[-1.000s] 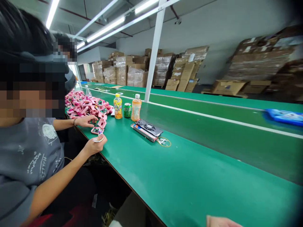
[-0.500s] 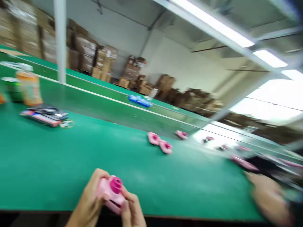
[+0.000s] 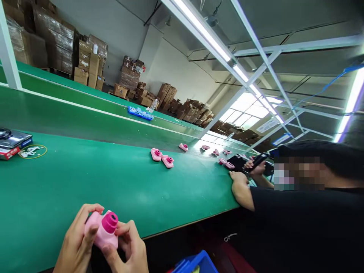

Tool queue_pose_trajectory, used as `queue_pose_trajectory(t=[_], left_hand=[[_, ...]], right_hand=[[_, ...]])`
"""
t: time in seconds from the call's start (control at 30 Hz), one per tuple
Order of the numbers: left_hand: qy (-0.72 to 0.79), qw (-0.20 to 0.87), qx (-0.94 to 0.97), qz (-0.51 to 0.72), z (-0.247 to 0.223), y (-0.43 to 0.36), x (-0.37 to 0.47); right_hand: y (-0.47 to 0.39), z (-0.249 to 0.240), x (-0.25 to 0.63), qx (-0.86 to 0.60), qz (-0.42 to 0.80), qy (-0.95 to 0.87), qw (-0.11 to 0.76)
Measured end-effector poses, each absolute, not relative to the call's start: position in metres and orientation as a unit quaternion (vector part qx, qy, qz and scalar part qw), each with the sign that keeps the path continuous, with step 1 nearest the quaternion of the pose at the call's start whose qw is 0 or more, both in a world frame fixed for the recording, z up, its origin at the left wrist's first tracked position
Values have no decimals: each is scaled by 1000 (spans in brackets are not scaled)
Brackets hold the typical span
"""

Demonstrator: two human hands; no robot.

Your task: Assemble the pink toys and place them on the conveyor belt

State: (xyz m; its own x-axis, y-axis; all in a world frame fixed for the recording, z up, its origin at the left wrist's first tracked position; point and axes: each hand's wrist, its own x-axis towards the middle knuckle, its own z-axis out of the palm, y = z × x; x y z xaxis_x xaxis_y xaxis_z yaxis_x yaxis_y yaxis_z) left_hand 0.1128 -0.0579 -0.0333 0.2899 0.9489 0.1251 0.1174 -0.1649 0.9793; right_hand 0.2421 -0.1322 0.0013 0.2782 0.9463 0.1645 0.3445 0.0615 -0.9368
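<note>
Between my two hands, above the near edge of the green bench, is a pink toy camera (image 3: 100, 231) with a darker magenta lens facing up and to the right. My left hand (image 3: 76, 239) grips its left side, fingers over the top and thumb across the front. On the right side, my right hand (image 3: 127, 246) pinches the lower corner between thumb and fingers. Two more pink toy cameras, one (image 3: 156, 154) touching the other (image 3: 167, 161), lie farther out on the bench. Another pink toy camera (image 3: 183, 147) rests beyond them.
At right a co-worker (image 3: 298, 212) leans on the bench, holding a black tool (image 3: 257, 161). Several pink pieces lie near that person's hands. A blue tray (image 3: 140, 113) sits on the conveyor (image 3: 85, 117). Boxes (image 3: 17, 142) lie at left; a blue bin (image 3: 199, 261) stands below.
My view has swung right, bringing the co-worker and the blue bin into sight. Both hands still hold the toy camera, now turned so its lens points more to the right.
</note>
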Motion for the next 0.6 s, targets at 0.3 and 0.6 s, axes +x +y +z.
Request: queue_pose_trajectory(t=[0.3,0.6], left_hand=[[369,529,655,395,-39,-58,127],[340,397,770,366,-20,-59,127]], right_hand=[[-98,49,459,-839,-59,-340,421],[-15,45,576,-886,-48,-304,347]])
